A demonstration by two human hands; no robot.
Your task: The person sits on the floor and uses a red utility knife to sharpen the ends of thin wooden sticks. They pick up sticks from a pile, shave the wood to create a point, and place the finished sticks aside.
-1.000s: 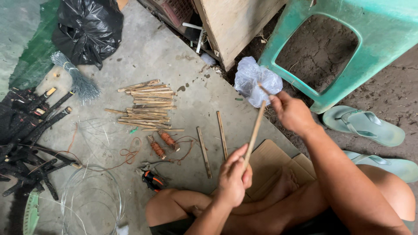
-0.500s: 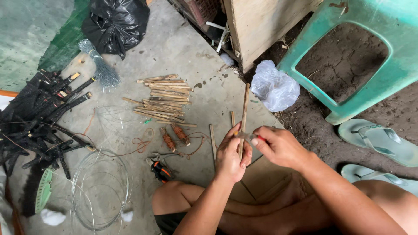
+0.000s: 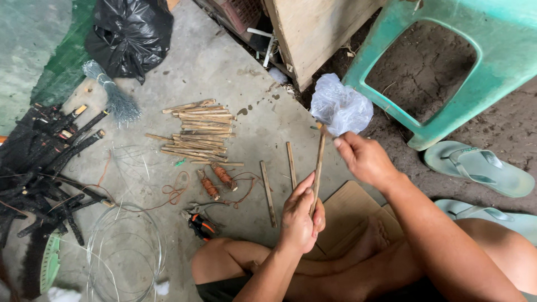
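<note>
Bamboo stick (image 3: 319,162) upright, left hand (image 3: 301,215) grip low, right hand (image 3: 363,159) beside top

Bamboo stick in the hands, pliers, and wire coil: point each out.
bamboo stick (image 3: 319,163): head view, mid-shaft between the hands.
pliers (image 3: 199,223): head view, orange-and-black handles.
wire coil (image 3: 124,254): head view, right-hand strands of the loop.
</note>
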